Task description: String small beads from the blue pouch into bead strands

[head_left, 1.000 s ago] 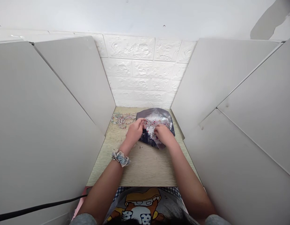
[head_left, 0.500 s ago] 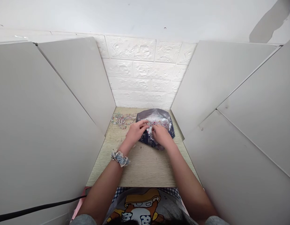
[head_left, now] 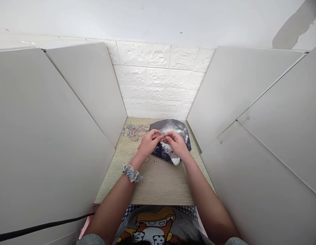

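Note:
A dark, shiny open bag [head_left: 182, 131] full of small coloured beads lies at the back of the wooden tabletop [head_left: 158, 180]. My left hand [head_left: 149, 144] and my right hand [head_left: 177, 144] are raised just above the bag, fingertips pinched together where they meet. Each pinch closes on something tiny, too small to name. A frilly scrunchie [head_left: 131, 172] circles my left wrist. A heap of beaded strands [head_left: 134, 131] lies to the left of the bag, close to my left hand.
Tall white panels [head_left: 58, 129] wall in the narrow table on both sides, and a white brick-pattern wall [head_left: 158, 85] closes the back. A black cable [head_left: 40, 226] crosses the lower left. A tiny loose bead [head_left: 154, 161] lies on the wood near my left hand.
Both hands have lifted from inside the bag and come together, fingertips now meeting in a pinch above it. The bag and the strands have stayed put.

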A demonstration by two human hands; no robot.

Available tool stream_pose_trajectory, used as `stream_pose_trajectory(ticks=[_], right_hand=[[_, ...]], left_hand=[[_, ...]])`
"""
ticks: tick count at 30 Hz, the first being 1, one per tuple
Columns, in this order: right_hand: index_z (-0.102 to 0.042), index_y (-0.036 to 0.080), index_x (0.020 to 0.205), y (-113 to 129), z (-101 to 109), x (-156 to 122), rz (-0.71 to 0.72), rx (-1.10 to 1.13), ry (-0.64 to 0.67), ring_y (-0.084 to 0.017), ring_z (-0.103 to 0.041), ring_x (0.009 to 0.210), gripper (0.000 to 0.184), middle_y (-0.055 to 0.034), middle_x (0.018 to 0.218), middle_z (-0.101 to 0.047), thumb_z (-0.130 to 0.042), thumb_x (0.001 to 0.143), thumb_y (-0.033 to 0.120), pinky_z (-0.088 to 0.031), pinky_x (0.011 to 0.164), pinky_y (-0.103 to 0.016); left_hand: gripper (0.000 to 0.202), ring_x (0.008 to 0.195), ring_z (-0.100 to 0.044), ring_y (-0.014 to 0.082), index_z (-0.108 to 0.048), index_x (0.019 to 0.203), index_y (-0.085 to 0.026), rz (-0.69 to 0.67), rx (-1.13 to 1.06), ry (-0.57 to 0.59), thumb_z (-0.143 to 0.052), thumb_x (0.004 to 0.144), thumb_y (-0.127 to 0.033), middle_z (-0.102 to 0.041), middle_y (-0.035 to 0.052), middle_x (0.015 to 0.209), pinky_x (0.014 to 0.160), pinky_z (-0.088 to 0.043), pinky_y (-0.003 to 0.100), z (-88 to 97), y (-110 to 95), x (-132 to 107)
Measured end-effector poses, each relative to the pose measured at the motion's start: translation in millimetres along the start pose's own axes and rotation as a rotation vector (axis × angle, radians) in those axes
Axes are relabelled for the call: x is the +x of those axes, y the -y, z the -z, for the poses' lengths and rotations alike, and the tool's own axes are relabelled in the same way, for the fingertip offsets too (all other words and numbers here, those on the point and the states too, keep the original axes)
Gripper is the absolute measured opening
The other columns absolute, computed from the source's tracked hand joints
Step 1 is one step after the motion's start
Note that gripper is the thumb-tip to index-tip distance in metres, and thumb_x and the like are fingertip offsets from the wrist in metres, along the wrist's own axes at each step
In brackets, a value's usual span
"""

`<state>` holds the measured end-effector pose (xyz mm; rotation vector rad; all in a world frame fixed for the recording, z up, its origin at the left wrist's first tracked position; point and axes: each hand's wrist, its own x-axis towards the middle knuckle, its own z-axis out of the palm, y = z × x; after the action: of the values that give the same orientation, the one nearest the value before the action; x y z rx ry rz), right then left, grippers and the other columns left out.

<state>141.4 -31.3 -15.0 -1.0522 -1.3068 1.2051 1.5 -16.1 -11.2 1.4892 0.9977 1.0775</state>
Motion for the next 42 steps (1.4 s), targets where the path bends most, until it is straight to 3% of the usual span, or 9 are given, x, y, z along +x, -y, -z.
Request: stream_pose_trajectory(ticks=[9, 24, 42], right_hand=[[-0.054, 0.020, 0.073, 2, -4, 0, -0.067, 0.186, -0.051, -0.012, -0.058, 0.070, 0.019, 0.0015, 0.070, -0.059, -0.058, 0.066, 0.037, -0.048, 0.077, -0.032], [-0.056, 0.021, 0.075, -6, -6, 1, -0.123, 0.287, -0.034, -0.009, -0.058, 0.065, 0.021, 0.0032, 0.067, -0.060, -0.062, 0.063, 0.038, -0.049, 0.070, -0.027], [-0.059, 0.019, 0.074, -4, -9, 1, -0.120, 0.237, -0.073, -0.013, -0.060, 0.068, 0.025, 0.0006, 0.067, -0.063, -0.063, 0.061, 0.039, -0.048, 0.076, -0.032]], left_hand=[[0.021, 0.078, -0.059, 0.0158, -0.059, 0.081, -0.014, -0.010, -0.036, 0.037, -0.056, 0.069, -0.031, -0.064, 0.0060, 0.081, 0.072, -0.045, 0.027, -0.5, -5, -1], [0.027, 0.058, -0.050, 0.0100, -0.062, 0.076, -0.014, -0.010, 0.078, 0.024, -0.051, 0.071, -0.038, -0.058, 0.0019, 0.064, 0.056, -0.041, 0.022, 2.8, -5, 0], [0.026, 0.059, -0.052, 0.0097, -0.060, 0.075, -0.012, 0.022, 0.015, -0.023, -0.053, 0.069, -0.036, -0.060, 0.0028, 0.065, 0.058, -0.043, 0.022, -0.5, -5, 0]])
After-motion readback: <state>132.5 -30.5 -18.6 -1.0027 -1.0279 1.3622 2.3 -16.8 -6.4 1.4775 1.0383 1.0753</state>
